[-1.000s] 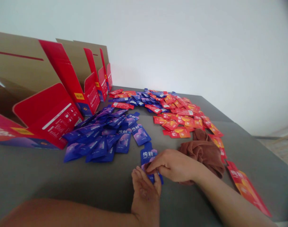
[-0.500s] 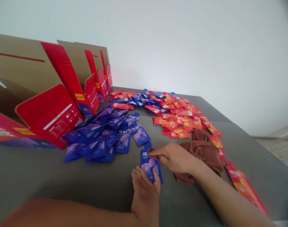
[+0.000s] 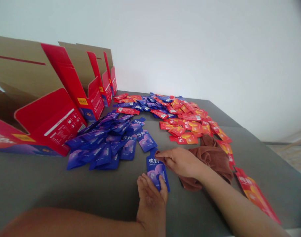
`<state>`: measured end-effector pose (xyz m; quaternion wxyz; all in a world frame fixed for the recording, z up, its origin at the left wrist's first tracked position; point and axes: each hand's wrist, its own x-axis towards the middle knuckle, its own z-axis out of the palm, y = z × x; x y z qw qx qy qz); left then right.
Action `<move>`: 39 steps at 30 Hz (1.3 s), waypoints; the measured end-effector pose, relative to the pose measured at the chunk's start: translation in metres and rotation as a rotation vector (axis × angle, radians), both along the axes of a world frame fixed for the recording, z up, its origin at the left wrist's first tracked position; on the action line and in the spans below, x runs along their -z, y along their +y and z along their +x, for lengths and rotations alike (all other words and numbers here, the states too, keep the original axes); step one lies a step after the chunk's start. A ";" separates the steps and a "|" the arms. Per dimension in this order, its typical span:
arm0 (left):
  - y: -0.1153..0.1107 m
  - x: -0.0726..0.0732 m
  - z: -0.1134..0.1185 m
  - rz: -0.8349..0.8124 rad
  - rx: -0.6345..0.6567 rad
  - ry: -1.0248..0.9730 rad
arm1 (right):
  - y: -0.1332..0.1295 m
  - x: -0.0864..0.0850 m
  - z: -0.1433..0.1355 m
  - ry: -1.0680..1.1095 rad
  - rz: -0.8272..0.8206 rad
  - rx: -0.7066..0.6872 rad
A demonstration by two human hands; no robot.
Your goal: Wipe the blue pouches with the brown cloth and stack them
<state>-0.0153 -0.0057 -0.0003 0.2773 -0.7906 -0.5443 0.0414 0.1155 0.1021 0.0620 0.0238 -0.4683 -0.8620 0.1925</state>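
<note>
A blue pouch (image 3: 154,171) lies flat on the grey table, printed with purple fruit and white characters. At its lower end is my left hand (image 3: 152,197), palm up, with fingers and thumb at the pouch's two sides. My right hand (image 3: 181,162) is closed on the brown cloth (image 3: 211,154), and a bit of cloth wrapped at its fingertip touches the pouch's top near the neck. The rest of the cloth lies bunched beneath and right of that hand. Just beyond the pouch is another blue pouch (image 3: 146,140), beside a heap of blue pouches (image 3: 101,148).
Open red cartons (image 3: 54,121) line the left side. Red and orange pouches (image 3: 190,125) spread across the back and down the right, mixed with blue ones at the back. One red pouch (image 3: 255,194) lies near the right front. A white wall (image 3: 190,49) stands behind.
My right hand has shifted very slightly left and up at the pouch's top, uncovering more of its white characters. My left hand has hardly moved.
</note>
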 end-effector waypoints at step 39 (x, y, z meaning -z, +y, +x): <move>0.002 -0.004 0.000 -0.018 0.008 0.079 | -0.004 -0.002 -0.002 0.079 -0.067 -0.103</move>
